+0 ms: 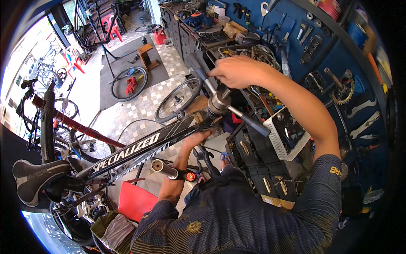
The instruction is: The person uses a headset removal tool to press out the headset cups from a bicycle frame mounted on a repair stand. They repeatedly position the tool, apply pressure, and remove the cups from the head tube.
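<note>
A black bicycle frame (139, 149) with white lettering runs from the lower left to the middle. On its head tube end sits a metal tool with a round hub (220, 103) and a long crossbar with dark grips (249, 121). My right hand (237, 72) is closed at the upper grip of that bar, its fingers curled. Beneath the head tube, my left hand (198, 138) is wrapped round the frame, fingers partly hidden. A suspension fork with a bare steerer tube (164, 168) and a red knob shows in front of my left forearm.
To the right stands a workbench with tool drawers (249, 146), a white perforated basket (287, 135) and wall-hung wrenches (366, 125). Loose wheels (129, 84) lie on the tiled floor ahead. A saddle (40, 178) and a red chair (135, 201) are at left.
</note>
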Available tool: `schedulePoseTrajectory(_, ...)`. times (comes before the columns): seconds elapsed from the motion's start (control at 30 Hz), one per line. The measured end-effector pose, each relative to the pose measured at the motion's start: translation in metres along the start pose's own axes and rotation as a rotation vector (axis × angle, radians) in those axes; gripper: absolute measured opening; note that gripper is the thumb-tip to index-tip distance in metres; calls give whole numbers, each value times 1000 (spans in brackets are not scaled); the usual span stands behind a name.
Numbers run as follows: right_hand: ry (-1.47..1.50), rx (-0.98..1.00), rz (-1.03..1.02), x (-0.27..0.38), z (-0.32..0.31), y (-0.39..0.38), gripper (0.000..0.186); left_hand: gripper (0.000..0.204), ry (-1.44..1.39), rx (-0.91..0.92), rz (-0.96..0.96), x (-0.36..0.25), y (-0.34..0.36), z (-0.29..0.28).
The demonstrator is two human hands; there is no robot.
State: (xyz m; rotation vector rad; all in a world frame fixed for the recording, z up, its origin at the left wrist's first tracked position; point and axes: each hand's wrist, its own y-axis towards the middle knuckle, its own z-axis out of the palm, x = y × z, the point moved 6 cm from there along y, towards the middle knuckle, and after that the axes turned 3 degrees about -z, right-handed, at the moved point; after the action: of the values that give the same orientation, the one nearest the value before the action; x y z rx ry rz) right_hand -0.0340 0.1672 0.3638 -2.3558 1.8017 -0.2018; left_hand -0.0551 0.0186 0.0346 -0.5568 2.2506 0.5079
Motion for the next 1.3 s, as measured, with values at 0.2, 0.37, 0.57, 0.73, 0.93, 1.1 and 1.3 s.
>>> schedulePoseTrajectory(0.2, 44, -32, 33, 3, 5, -30, 92, 48, 95, -14, 22, -2, -3, 4)
schedulePoseTrajectory(0.37, 16, 15, 51, -15, 44, -51, 92, 49, -55, 4, -98, -9, -2, -4)
schedulePoseTrajectory(0.57, 258, -188, 5, -14, 70, -47, 70, 40, 467, -128, 347, -17, -8, 5)
schedulePoseTrajectory(0.73, 277, -221, 35, -16, 76, -52, 68, 32, 275, 44, 180, -1, -10, 10)
schedulePoseTrajectory(0.93, 281, -251, 26, -18, 80, -51, 69, 50, 117, 29, 61, -12, -8, -2)
schedulePoseTrajectory(1.1, 303, -268, 60, -16, 80, -54, 65, 66, -117, 60, -96, -11, -5, -7)
schedulePoseTrajectory(1.3, 254, -286, 70, -12, 75, -56, 60, 70, -12, 75, -90, -13, -4, -5)
